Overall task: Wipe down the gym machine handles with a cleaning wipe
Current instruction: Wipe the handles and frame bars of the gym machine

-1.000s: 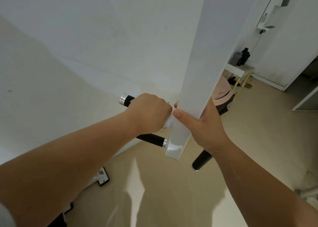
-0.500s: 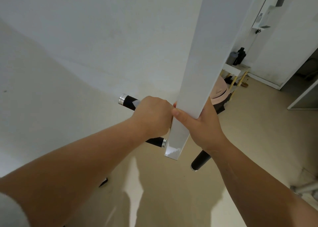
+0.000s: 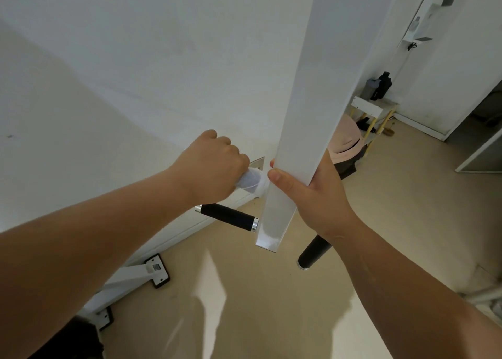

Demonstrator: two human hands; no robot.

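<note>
- Left hand (image 3: 214, 168) is curling into a tight fist around a crumpled white cleaning wipe (image 3: 251, 180).
- The wipe is poking out of the fist on the side facing the post, its loose end just beside the post's edge. Whatever bar it is wrapping is hidden under the fist, so I can't tell.
- Right hand (image 3: 312, 195) is gripping the tall white rectangular metal post (image 3: 307, 108) near its lower end. The thumb is lying across the near face and the fingers are wrapping round the back, out of view.
- Both forearms are reaching in from the bottom corners, with the two hands close together on either side of the post's left edge.
- A short black handle with silver end caps (image 3: 229, 217) is sticking out from the post's left side, just below the left hand and apart from it.
- A second black handle (image 3: 313, 252) is pointing toward the camera at the post's lower right, its upper part hidden behind the right wrist.
- The white machine foot with black pads (image 3: 156, 271) is sitting on the beige floor (image 3: 271, 304) along the white wall (image 3: 135, 59).
- Background right: a pink hat-like object (image 3: 347, 141) is showing behind the post, and a small white stool with yellow legs (image 3: 372, 108) is carrying dark bottles (image 3: 383, 85).
</note>
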